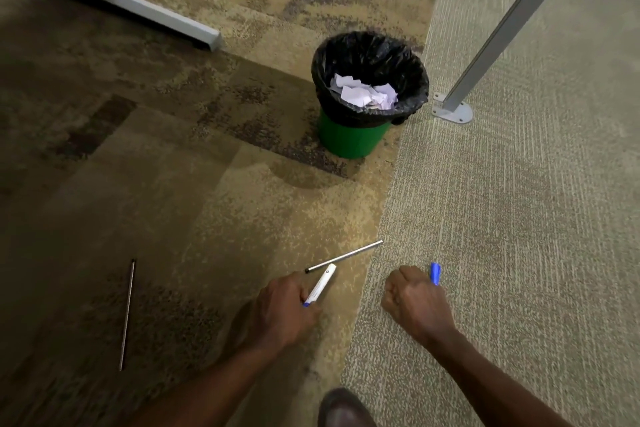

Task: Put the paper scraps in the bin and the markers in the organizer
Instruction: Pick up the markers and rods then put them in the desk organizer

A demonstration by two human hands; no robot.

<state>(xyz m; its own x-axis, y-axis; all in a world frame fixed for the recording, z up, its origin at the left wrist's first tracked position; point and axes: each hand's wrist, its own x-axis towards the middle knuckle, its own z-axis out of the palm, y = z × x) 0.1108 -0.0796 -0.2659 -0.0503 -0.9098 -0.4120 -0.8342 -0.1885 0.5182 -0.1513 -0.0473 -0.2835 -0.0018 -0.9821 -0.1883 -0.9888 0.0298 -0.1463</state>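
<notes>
Markers [321, 284] inside both fisted hands [414, 302]

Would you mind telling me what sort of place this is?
Probably an office: patterned carpet tiles, the metal foot of a partition panel fixed to the floor, and a lined waste bin holding paper scraps.

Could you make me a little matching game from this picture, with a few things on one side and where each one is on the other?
Things:
1. paper scraps
2. white marker
3. blue marker
4. thin grey rod

Places:
A. in the right hand
B. lying on the carpet, far left
C. in the green bin
D. in the left hand

Pairs: 1-C, 2-D, 3-A, 4-B
</notes>
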